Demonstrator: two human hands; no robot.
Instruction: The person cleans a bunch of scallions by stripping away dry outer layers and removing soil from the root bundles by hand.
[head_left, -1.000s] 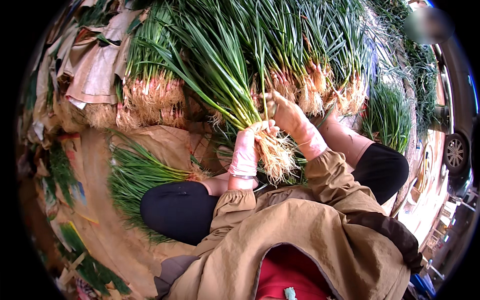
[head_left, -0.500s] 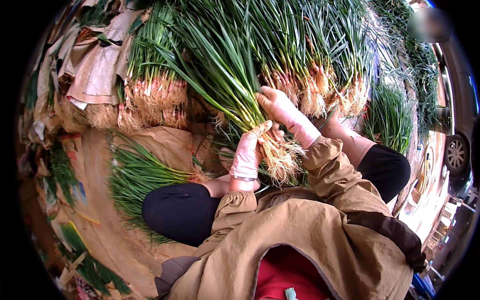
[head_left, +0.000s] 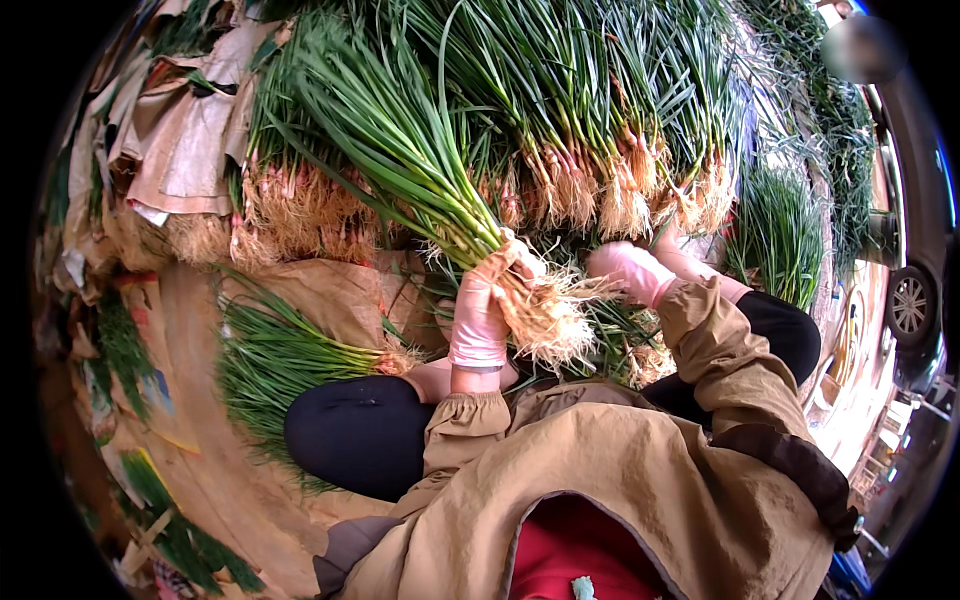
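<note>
My left hand (head_left: 480, 310), in a thin pale pink glove, is wrapped round a bunch of green garlic (head_left: 425, 165) just above its roots. The long leaves slant up and to the left, while the pale straw-coloured roots (head_left: 550, 318) hang below my fist. To the right of those roots and apart from the bunch is my right hand (head_left: 632, 270), gloved alike. Motion blurs its fingers, so their pose does not show. Beneath the held bunch, between my legs, lie more green stalks and roots (head_left: 645, 362), partly hidden.
Rows of rooted bunches (head_left: 570, 185) stand along the far side. Another bunch (head_left: 290, 345) lies by my left knee on brown sheeting (head_left: 190, 350). Crumpled sacking (head_left: 195, 150) is at the far left, loose greens (head_left: 775, 235) at the right, and a parked car (head_left: 915, 300) beyond.
My right hand has let go of the stalks and moved down and right, away from the bunch. The bunch has swung slightly left in my left hand, its leaves tilting further left.
</note>
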